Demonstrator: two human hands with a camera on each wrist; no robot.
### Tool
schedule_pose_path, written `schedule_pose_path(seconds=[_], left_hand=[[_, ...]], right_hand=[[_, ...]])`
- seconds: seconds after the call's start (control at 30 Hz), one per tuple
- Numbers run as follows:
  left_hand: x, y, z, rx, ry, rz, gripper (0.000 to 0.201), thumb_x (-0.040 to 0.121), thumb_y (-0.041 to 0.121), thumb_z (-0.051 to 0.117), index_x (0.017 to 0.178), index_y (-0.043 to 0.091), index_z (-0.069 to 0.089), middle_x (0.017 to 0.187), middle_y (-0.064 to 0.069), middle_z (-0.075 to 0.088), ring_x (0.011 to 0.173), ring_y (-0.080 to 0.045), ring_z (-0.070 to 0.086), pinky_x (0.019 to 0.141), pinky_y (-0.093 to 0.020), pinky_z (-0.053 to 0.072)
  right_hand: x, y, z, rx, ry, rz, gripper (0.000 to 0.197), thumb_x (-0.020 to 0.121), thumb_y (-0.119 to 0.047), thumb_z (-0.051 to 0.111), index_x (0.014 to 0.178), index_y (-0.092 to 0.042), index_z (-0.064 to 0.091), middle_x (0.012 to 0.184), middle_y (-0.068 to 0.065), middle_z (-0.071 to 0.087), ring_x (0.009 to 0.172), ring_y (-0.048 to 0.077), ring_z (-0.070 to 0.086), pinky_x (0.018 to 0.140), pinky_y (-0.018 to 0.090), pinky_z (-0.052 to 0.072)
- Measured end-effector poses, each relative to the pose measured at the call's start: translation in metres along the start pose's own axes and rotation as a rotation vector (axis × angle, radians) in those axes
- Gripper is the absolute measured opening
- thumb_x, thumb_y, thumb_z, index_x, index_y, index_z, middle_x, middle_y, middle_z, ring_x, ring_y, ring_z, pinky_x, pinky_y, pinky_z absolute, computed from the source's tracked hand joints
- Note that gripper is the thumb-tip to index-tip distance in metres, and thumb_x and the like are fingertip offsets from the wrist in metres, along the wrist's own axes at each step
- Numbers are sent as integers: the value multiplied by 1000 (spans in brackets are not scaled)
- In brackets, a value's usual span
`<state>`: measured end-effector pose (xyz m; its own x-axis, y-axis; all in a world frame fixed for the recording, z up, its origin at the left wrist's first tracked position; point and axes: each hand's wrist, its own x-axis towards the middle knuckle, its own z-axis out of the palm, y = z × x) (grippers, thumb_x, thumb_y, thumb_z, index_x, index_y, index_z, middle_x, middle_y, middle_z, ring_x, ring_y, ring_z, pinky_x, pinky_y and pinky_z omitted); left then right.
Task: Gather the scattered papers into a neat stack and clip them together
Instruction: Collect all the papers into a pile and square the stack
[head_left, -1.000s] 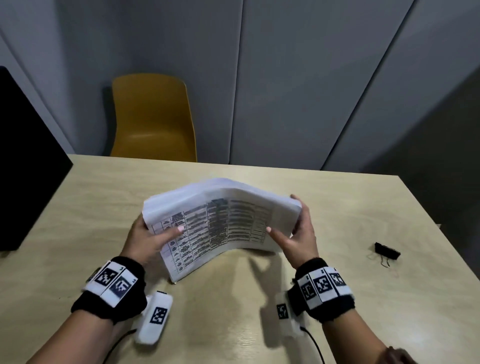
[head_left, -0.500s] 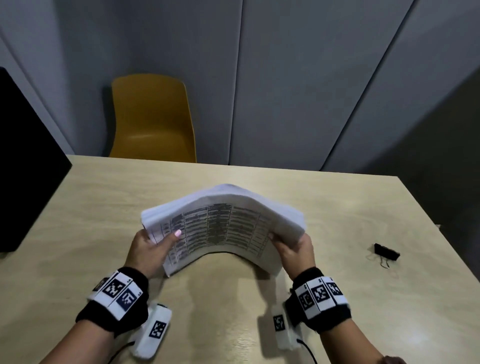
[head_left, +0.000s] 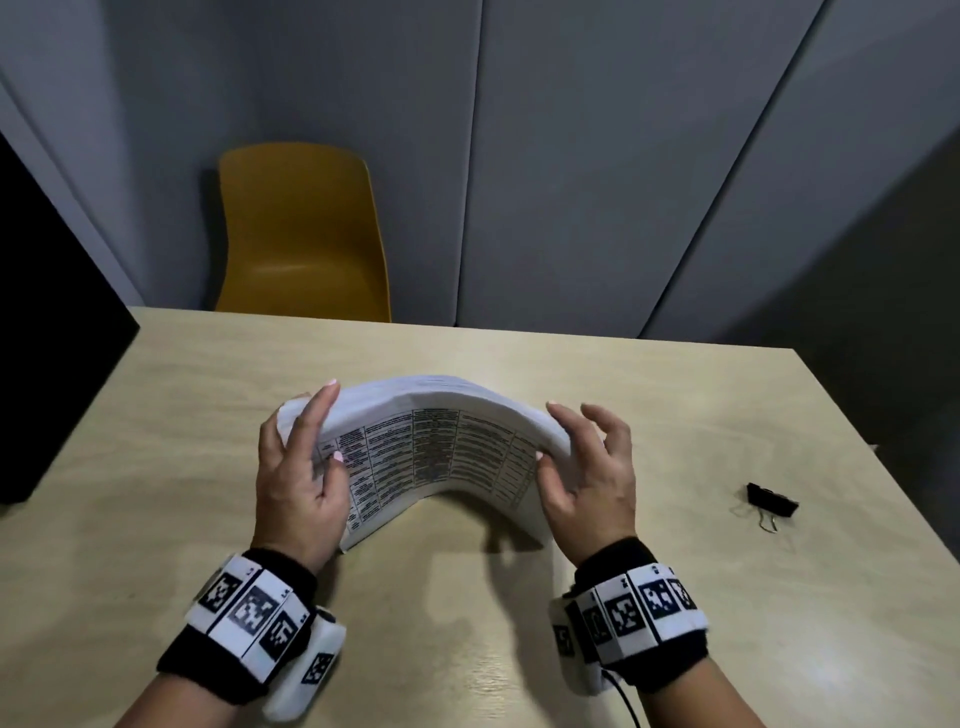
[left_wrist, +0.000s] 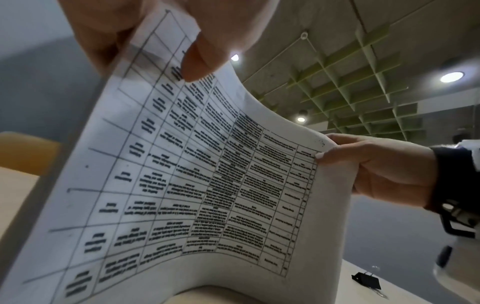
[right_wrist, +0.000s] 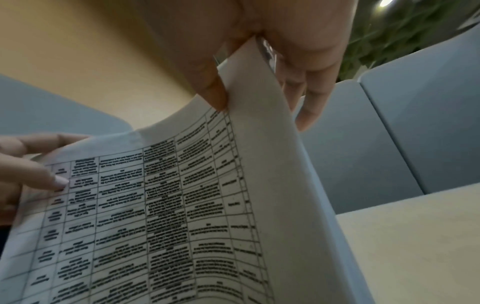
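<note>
A stack of white papers (head_left: 431, 441) printed with a table stands on its long edge on the wooden table (head_left: 182, 415), bowed into an arch. My left hand (head_left: 306, 467) pinches its left end, thumb on the printed face and fingers behind. My right hand (head_left: 587, 467) pinches the right end the same way. The left wrist view shows the printed sheet (left_wrist: 207, 185) with my thumb on it and the right hand (left_wrist: 376, 164) at the far edge. The right wrist view shows the stack's edge (right_wrist: 272, 144) between thumb and fingers. A black binder clip (head_left: 771, 505) lies to the right.
A yellow chair (head_left: 301, 234) stands behind the table's far edge. A black monitor (head_left: 47, 338) sits at the left. Grey wall panels close the back. The clip (left_wrist: 366, 280) lies on bare tabletop right of my right hand.
Both hands have shifted up along the stack's ends and spread their fingers more. The stack stays bowed on its edge. The clip has not moved.
</note>
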<state>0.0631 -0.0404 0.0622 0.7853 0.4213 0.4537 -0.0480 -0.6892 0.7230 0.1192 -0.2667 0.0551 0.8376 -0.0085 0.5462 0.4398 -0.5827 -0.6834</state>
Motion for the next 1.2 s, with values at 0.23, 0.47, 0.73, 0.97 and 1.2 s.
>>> schedule_pose_path(seconds=[0.23,0.47,0.73,0.97,1.2], left_hand=[[2,-5,-3,-18,-2,18,56,82,11,42,138,21,43,118,-18,49,90,-14,47,83,-23,41],[2,-18,4,-592,-173,-465,56,78,-8,63,127,16,49,98,4,61,68,11,63,62,-8,51],[-10,-24,11,-470,-190,-509,13,78,14,71,81,25,64,74,13,71,69,-2,68,62,-18,53],[-19,-21,15,-462,-189,-568,12,80,8,68,92,11,66,50,15,65,58,-6,66,48,-15,49],[-29,-44,15,-440,-242,-567,13,81,8,67,92,13,62,82,2,70,95,-24,65,79,-25,53]], right_hand=[[-3,0,0,41,19,-27,62,71,5,49,127,-20,54,118,17,50,99,-25,40,84,-8,28],[-7,27,5,403,-114,467,64,75,6,68,128,-22,47,110,-8,61,85,-13,59,94,18,46],[-12,32,5,358,-59,466,24,77,3,68,89,-17,68,84,3,68,78,8,62,73,30,54],[-25,35,4,201,-98,461,15,77,-1,69,91,-5,70,79,2,65,74,7,62,64,16,51],[-37,42,8,110,-183,537,29,76,-7,70,103,-1,65,92,12,67,93,30,64,73,26,43]])
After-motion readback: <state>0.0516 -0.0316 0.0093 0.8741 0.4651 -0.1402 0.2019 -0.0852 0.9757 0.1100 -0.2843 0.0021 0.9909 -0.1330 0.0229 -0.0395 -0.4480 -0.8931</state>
